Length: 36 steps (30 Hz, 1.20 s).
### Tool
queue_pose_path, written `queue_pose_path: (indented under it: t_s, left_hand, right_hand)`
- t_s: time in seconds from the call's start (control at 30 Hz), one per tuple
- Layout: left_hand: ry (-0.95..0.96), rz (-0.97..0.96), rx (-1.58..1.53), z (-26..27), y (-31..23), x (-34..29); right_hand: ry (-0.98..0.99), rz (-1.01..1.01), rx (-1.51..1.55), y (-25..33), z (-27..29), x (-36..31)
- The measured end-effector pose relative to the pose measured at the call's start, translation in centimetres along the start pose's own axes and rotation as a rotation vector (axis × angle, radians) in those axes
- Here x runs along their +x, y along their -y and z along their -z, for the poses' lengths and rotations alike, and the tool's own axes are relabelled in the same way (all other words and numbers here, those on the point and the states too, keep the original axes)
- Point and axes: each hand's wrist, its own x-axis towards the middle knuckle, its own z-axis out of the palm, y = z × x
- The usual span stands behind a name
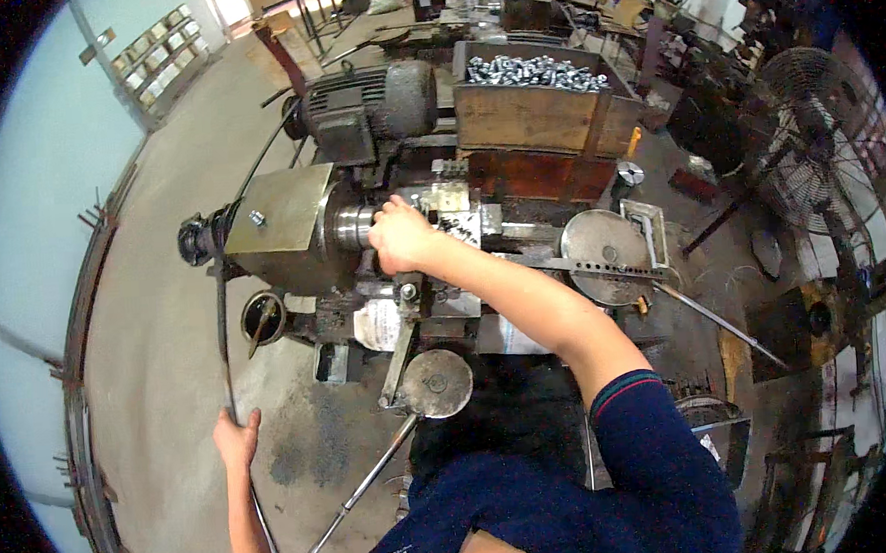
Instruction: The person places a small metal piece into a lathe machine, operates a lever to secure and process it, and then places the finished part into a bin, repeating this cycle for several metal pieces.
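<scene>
A small lathe (285, 220) with a metal-covered headstock stands in front of me. My right hand (401, 237) reaches across to its shiny round chuck (352, 227), fingers curled at the chuck's face; whatever they hold is hidden. Right of that hand is the tool slide (455, 221), strewn with dark chips. Down at the left, my left hand (236, 440) is closed round a long dark lever (224, 333) that runs up to the headstock's left end. A round metal disc (437, 383) with a rod handle lies nearest my body, and a larger disc (607, 253) sits further right.
Behind the lathe are an electric motor (369, 100) and a wooden bin (525, 117) heaped with small shiny metal parts (538, 73). A caged fan (807, 142) stands at the right. A long rod handle (721, 322) juts out from the larger disc. White cloth (377, 325) lies below the chuck.
</scene>
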Motion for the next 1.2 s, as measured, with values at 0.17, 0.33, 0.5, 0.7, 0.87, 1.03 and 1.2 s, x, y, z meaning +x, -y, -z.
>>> queue_pose_path:
  t_s: [0.17, 0.33, 0.5, 0.7, 0.87, 1.03, 1.2]
  left_hand:
    - [0.424, 0.222, -0.778, 0.7, 2.5, 4.0]
    - [0.453, 0.314, -1.002, -1.6, 3.1, 4.9]
    - [0.514, 0.348, -1.055, 0.3, 2.9, 4.8]
    - [0.461, 0.317, -1.066, -1.9, 3.7, 5.4]
    - [0.643, 0.251, -0.991, -0.6, 4.7, 6.8]
    - [0.713, 0.417, -0.927, -0.2, 2.0, 4.6]
    - [0.541, 0.356, -0.883, 8.0, -11.7, -1.9]
  right_hand:
    - [-0.034, -0.010, 0.015, 0.1, 1.4, -0.9]
    - [-0.355, 0.024, 0.118, -6.6, 7.0, -8.3]
    - [-0.421, -0.334, 0.009, -17.6, 9.2, -12.1]
    - [-0.479, -0.480, 0.126, -16.1, 7.3, -15.1]
    - [-0.451, -0.503, 0.388, -13.2, 3.2, -26.8]
    - [-0.345, -1.181, 0.629, -10.6, 0.4, -47.1]
    - [-0.312, -1.620, 0.177, -2.4, -4.6, -68.6]
